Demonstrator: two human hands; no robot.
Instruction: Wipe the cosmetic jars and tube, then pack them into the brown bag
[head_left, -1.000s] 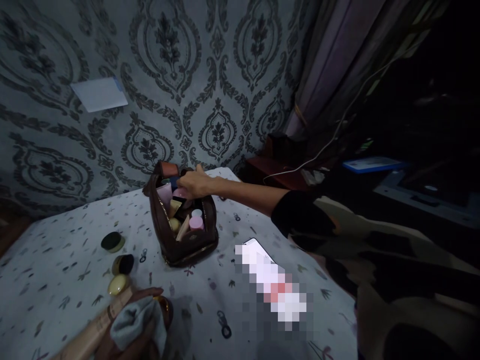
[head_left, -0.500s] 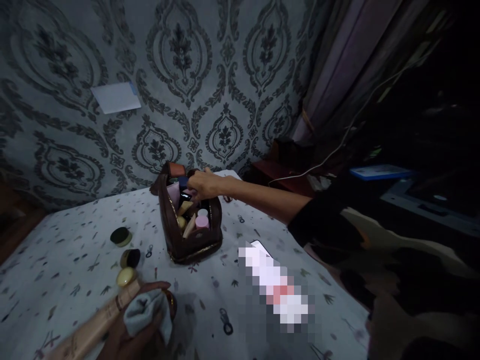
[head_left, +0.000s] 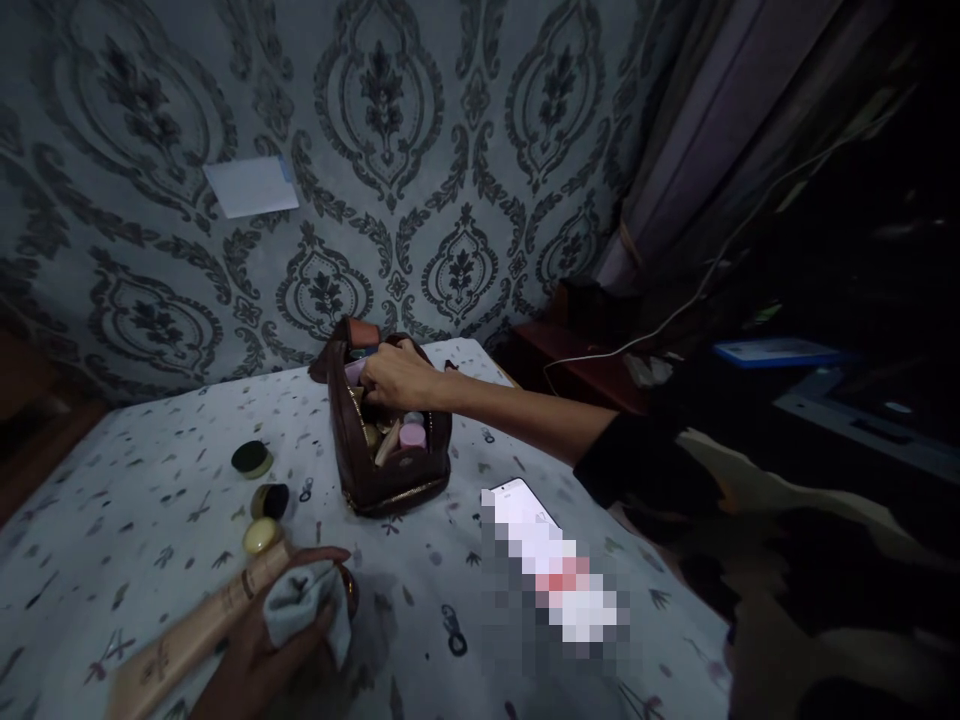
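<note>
Two hands are busy over the counter [head_left: 405, 665]: the right hand [head_left: 405, 378] has shifted leftward within the open brown bag [head_left: 390, 485], at the far middle, and now hides more of its contents, so the reach seems deeper. Its fingertips are out of sight, so I cannot tell whether it grips anything. At near left, the left hand [head_left: 251, 650] holds a bunched grey-blue cloth [head_left: 300, 605], beside a beige tube [head_left: 172, 645].
</note>
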